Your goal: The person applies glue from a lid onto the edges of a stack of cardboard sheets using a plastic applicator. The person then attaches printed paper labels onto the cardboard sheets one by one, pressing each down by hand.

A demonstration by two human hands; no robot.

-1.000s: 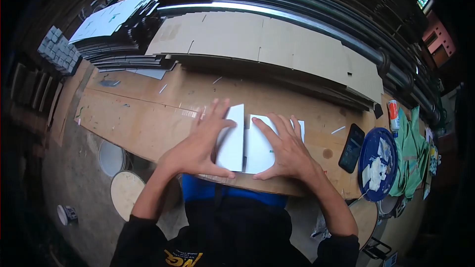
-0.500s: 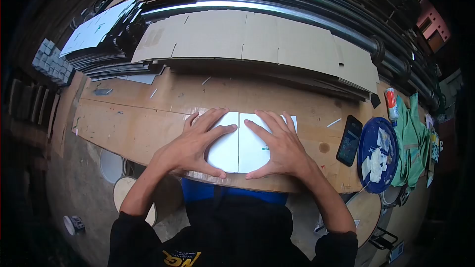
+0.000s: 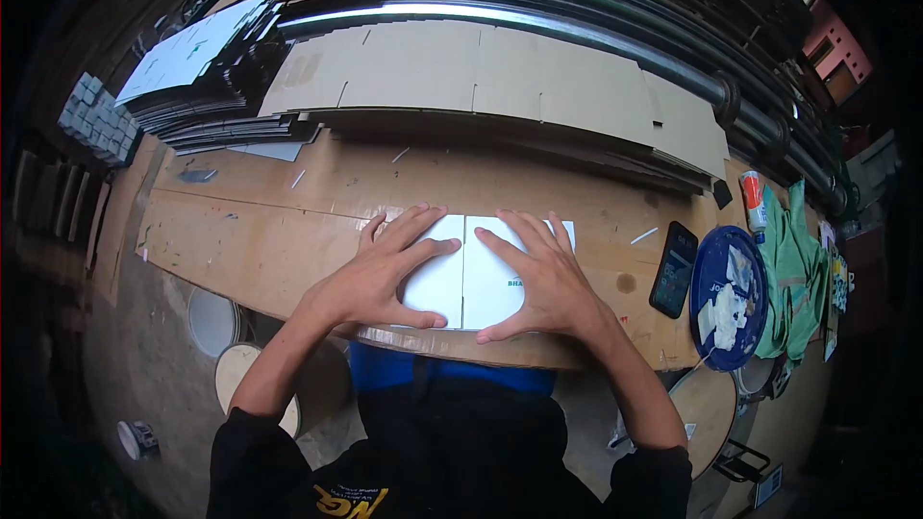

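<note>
A white folded cardboard piece (image 3: 490, 274) lies flat at the table's front edge, its two flaps meeting along a seam in the middle. Small green print shows on its right flap, partly covered by my right hand. My left hand (image 3: 385, 274) presses on the left flap with fingers spread, thumb near the front edge. On the right flap rests my right hand (image 3: 543, 279), also spread, its thumb at the front edge. Neither hand is wrapped round anything.
Behind the hands on the table (image 3: 240, 231) stands a long stack of brown cardboard (image 3: 423, 67). White-topped sheets (image 3: 192, 53) are piled back left. To the right are a phone (image 3: 673, 269), a blue lid with white paste (image 3: 707, 327), a red-and-white bottle (image 3: 753, 202) and green cloth (image 3: 793, 279).
The raised left flap has come down, closing the gap between the two flaps. Both hands have moved with it and now press flatter. The view has shifted slightly.
</note>
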